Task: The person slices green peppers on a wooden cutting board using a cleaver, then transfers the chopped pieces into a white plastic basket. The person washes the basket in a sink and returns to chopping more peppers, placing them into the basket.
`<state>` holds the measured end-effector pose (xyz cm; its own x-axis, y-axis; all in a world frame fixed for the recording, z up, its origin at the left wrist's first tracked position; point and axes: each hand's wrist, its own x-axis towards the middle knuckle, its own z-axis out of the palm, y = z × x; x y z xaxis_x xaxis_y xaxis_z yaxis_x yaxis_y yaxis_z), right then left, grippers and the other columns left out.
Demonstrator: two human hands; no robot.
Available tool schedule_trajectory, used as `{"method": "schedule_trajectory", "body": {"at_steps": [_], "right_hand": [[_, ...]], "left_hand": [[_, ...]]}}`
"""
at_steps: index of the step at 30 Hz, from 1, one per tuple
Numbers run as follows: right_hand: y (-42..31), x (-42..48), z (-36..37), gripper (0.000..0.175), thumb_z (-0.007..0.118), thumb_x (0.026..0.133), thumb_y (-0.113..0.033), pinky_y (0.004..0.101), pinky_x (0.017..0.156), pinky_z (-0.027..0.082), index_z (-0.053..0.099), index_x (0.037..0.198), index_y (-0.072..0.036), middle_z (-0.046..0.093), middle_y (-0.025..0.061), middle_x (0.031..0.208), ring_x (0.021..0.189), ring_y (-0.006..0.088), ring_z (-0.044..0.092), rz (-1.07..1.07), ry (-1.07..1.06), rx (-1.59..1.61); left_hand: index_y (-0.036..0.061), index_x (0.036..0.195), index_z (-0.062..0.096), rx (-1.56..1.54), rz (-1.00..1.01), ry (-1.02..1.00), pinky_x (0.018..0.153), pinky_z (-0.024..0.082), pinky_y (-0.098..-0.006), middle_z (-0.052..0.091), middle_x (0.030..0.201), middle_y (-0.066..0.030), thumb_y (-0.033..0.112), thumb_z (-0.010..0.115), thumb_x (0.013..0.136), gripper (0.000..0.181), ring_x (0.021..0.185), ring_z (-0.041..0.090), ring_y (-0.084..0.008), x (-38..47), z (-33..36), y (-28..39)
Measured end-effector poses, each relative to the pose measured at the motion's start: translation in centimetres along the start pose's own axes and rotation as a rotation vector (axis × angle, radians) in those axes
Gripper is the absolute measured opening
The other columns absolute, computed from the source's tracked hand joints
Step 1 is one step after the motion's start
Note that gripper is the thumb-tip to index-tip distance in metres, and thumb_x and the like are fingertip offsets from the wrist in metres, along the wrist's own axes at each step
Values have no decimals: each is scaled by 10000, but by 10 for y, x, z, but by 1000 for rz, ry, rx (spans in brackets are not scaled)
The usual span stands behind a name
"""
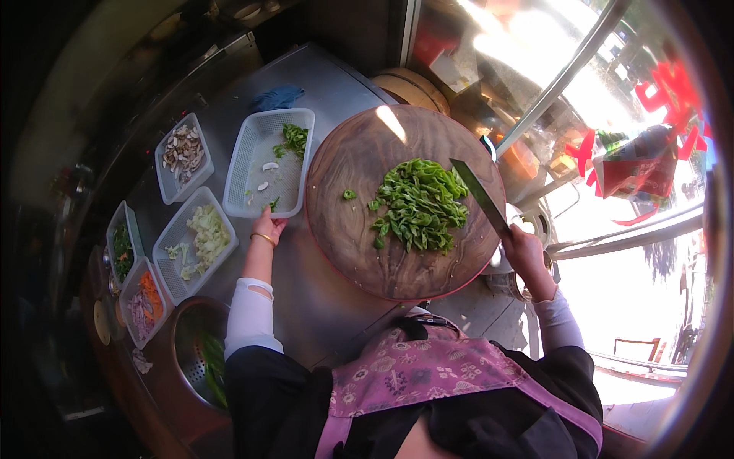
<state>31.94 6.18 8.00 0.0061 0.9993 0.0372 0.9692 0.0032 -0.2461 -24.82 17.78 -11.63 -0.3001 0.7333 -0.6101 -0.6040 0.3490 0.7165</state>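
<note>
My left hand (269, 225) grips the near rim of a white plastic basket (258, 155), thumb over the edge. Some chopped greens (295, 139) lie along that basket's right side, with a couple of pale slices on its bottom. In my right hand (523, 251) is a cleaver (479, 195), its blade pointing away from me over the right side of a round wooden chopping block (355, 252). A heap of sliced green peppers (421, 206) covers the block's middle, left of the blade. A small green ring lies apart from the heap.
Left stand baskets of sliced mushrooms (183, 152), pale chopped vegetable (205, 235), chopped greens (121, 249), and shredded carrot (150, 295) beside purple shreds. A metal colander (186, 350) holds long green vegetables. A blue cloth (278, 97) lies behind; windows (573, 74) border the right.
</note>
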Motion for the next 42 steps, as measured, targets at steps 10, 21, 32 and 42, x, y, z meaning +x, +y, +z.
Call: {"method": "schedule_trajectory", "body": {"at_steps": [10, 21, 32, 42], "right_hand": [[14, 17, 3, 256, 577, 813, -294, 446, 645, 462, 551, 934, -69, 613, 157, 725, 711, 351, 601, 156, -8, 52], [7, 60, 65, 477, 624, 777, -254, 418, 826, 448, 491, 1206, -93, 509, 162, 1053, 1019, 327, 513, -18, -59, -65], [-166, 73, -13, 537, 699, 715, -225, 386, 890, 435, 470, 1166, -45, 485, 177, 1123, 1020, 340, 523, -694, -43, 586], [-231, 70, 68, 1063, 805, 473, -532, 434, 977, 377, 348, 1328, -98, 362, 253, 1284, 1199, 398, 376, -602, -322, 100]], "left_hand": [[94, 1316, 327, -134, -245, 146, 986, 335, -525, 429, 1219, -190, 368, 496, 881, 542, 1117, 454, -341, -36, 16, 19], [-20, 1199, 407, 178, 172, 115, 866, 439, -525, 498, 1149, -177, 74, 429, 737, 472, 1031, 531, -359, -113, 43, 141], [-19, 1197, 433, 51, 310, -66, 845, 441, -373, 532, 1099, -122, 135, 486, 806, 423, 983, 534, -238, -304, 29, 59], [30, 1268, 331, -108, 309, 3, 895, 420, -369, 469, 1177, -130, 35, 462, 791, 495, 1037, 502, -247, -327, 33, -18]]}}
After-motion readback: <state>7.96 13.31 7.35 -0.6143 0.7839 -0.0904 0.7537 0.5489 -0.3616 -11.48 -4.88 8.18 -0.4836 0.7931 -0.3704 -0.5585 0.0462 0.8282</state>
